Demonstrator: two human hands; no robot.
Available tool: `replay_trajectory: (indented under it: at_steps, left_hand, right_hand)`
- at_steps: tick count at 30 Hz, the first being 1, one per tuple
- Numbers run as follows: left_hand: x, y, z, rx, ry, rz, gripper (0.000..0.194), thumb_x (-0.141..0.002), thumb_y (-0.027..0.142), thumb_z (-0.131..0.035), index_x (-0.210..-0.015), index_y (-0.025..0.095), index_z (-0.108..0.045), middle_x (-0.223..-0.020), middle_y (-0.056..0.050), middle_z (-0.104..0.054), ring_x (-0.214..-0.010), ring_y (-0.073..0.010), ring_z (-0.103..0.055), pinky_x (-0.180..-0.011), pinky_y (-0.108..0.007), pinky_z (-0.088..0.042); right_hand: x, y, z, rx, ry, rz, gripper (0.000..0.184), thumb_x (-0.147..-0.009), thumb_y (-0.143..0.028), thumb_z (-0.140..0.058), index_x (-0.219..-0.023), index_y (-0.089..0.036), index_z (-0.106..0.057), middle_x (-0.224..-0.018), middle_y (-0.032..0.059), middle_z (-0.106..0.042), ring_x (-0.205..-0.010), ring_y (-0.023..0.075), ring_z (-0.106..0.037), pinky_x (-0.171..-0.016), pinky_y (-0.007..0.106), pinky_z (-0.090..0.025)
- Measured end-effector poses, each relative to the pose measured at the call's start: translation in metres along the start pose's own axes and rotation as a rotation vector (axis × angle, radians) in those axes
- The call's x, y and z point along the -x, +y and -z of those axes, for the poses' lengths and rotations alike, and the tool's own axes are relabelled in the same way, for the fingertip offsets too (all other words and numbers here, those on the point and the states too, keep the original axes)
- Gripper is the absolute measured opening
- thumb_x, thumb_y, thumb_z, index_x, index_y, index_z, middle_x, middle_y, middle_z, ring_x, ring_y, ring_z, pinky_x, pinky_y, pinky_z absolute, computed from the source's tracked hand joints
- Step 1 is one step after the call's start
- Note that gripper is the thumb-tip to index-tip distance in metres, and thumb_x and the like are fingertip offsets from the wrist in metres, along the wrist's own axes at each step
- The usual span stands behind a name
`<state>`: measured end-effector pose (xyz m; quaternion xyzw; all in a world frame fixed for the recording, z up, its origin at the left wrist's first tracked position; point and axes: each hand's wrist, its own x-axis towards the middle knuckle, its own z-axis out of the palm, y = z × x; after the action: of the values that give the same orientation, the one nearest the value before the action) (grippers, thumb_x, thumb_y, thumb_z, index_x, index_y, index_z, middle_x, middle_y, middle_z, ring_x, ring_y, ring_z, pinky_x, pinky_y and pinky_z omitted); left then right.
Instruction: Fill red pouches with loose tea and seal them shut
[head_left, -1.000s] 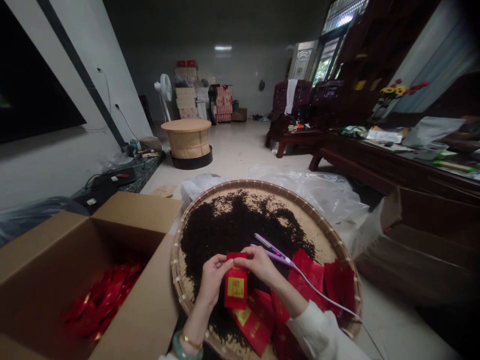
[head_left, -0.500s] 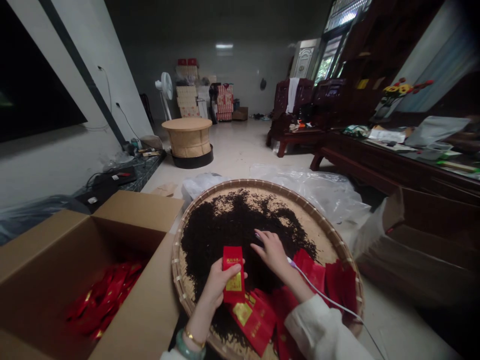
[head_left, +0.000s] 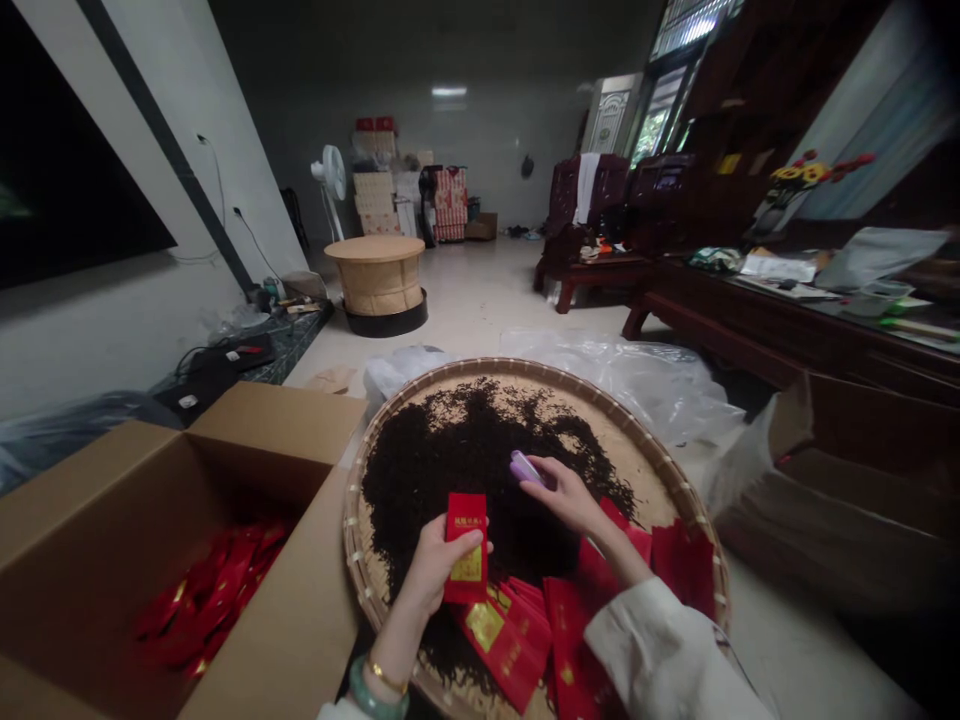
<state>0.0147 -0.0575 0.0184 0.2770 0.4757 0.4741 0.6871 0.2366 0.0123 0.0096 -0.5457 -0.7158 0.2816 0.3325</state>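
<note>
My left hand (head_left: pixel 435 560) grips a red packet (head_left: pixel 466 515) with gold print, thumb across its front, held upright over the round woven tray (head_left: pixel 660 455). To its right, my right hand (head_left: pixel 562 492) is closed around a small purple hair straightener (head_left: pixel 523 467), whose tip sticks out past the fingers. Dark dried tea leaves (head_left: pixel 450 440) cover much of the tray. More red packets (head_left: pixel 514 645) lie flat at the tray's near side, under and beside my right forearm. Another red pile (head_left: pixel 682 565) rests at the right rim.
An open cardboard box (head_left: pixel 277 420) holding many red packets (head_left: pixel 217 590) stands on the left. Another box (head_left: pixel 862 480) is at the right. Plastic sheeting (head_left: pixel 622 375) lies behind the tray. A low round wooden table (head_left: pixel 375 250) and a dark wooden table (head_left: pixel 810 320) stand farther off.
My right hand left the packet's top, reached to the hair straightener and picked it up. My left hand kept hold of the packet, its grip now lower on it.
</note>
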Motion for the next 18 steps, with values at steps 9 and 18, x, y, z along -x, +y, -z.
replay_trajectory:
  at_steps: [9,18]
  left_hand:
    - [0.003,-0.002,-0.013,-0.129,-0.123,0.029,0.038,-0.05,0.017,-0.082,-0.084,0.011,-0.065,-0.068,-0.004,-0.072,-0.059,-0.0194,-0.068,-0.058,-0.027,-0.052]
    - [0.01,0.0,-0.006,0.071,-0.266,0.13,0.047,-0.067,0.047,-0.076,-0.092,0.011,-0.062,-0.082,-0.012,-0.072,-0.059,-0.0207,-0.069,-0.056,-0.029,-0.053]
  right_hand:
    - [0.0,-0.072,-0.009,-0.117,-0.395,0.065,0.036,-0.071,-0.036,-0.071,-0.101,-0.016,-0.072,-0.091,0.0057,-0.07,-0.081,0.0208,-0.061,-0.07,0.028,-0.044]
    - [0.0,-0.077,-0.012,-0.161,-0.338,0.049,0.024,-0.078,-0.034,-0.064,-0.092,-0.017,-0.075,-0.082,0.0021,-0.071,-0.074,0.0173,-0.061,-0.065,0.024,-0.042]
